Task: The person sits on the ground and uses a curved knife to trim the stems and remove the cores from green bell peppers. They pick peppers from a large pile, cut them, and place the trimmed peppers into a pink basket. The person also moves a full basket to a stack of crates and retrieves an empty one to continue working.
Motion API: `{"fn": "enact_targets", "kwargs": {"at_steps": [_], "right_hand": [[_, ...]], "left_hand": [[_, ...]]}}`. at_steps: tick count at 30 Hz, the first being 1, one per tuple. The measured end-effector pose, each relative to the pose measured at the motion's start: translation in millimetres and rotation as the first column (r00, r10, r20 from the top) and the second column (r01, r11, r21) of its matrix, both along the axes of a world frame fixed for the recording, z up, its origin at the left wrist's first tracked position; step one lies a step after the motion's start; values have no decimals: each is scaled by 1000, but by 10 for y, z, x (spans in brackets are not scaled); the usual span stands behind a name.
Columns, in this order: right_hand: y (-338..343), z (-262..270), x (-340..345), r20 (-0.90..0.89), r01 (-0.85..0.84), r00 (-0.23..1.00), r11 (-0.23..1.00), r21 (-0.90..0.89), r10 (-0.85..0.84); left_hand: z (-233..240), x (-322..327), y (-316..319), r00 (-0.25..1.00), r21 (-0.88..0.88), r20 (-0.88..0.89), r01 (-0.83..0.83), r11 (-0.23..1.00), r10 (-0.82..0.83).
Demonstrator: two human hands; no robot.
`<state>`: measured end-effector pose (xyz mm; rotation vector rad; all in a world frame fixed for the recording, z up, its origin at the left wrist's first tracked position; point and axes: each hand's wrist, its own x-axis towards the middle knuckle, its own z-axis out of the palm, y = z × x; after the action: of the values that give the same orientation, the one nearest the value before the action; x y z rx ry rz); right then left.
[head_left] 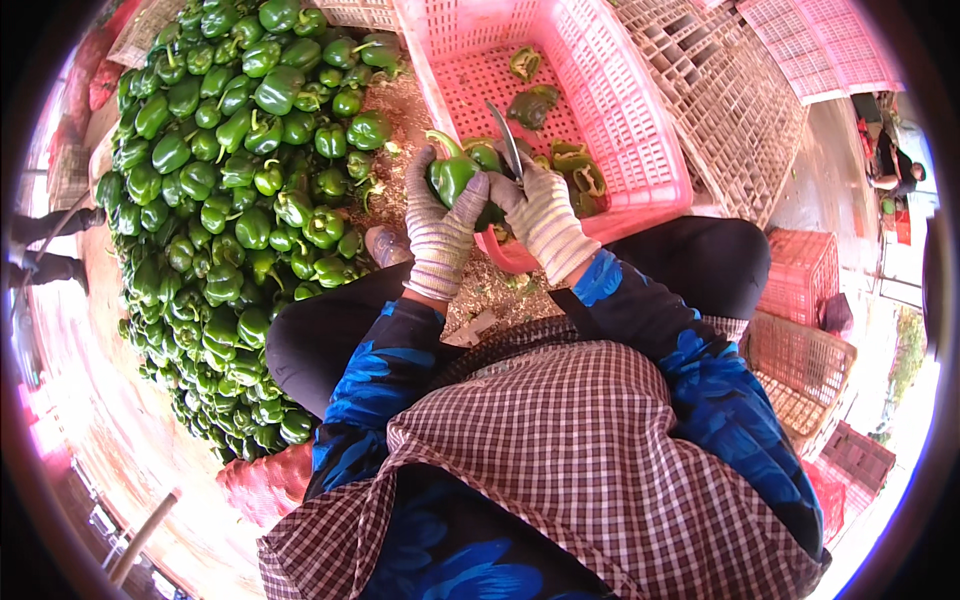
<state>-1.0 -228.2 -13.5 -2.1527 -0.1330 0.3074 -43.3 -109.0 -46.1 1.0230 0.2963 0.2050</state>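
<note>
My gloved left hand (442, 225) grips a green bell pepper (453, 178) that has a curved stem. A knife with a curved blade (506, 139) rises from my gloved right hand (546, 214), its handle hidden in my fist. The fingers of that hand come close to the pepper; whether they touch it I cannot tell. Directly beyond both hands stands a pink plastic crate (641, 127). On its perforated floor lie cut pepper pieces (532, 106), several of them near my right hand.
A large heap of green bell peppers (225, 187) rises to my left. Beige plastic crates (720, 97) stand beyond the pink one, with another beige crate (799, 367) at the right. A red mesh sack (268, 480) lies by the heap. Other people are at the far left and far right.
</note>
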Motion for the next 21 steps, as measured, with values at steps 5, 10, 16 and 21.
{"fn": "enact_targets", "kwargs": {"at_steps": [5,10,16,21], "right_hand": [[10,-142,111,59,-26,997,936,-352,50],[134,-114,241,110,-2,993,939,-345,43],[144,-134,487,99,4,994,907,-421,42],[8,-164,614,-132,123,979,964,-235,-158]], "left_hand": [[-92,56,-70,994,145,-47,-92,985,100],[-119,186,-66,981,212,-97,-144,967,168],[-181,199,9,984,1,-67,-165,986,164],[-203,204,157,980,-123,-160,-142,982,122]]}}
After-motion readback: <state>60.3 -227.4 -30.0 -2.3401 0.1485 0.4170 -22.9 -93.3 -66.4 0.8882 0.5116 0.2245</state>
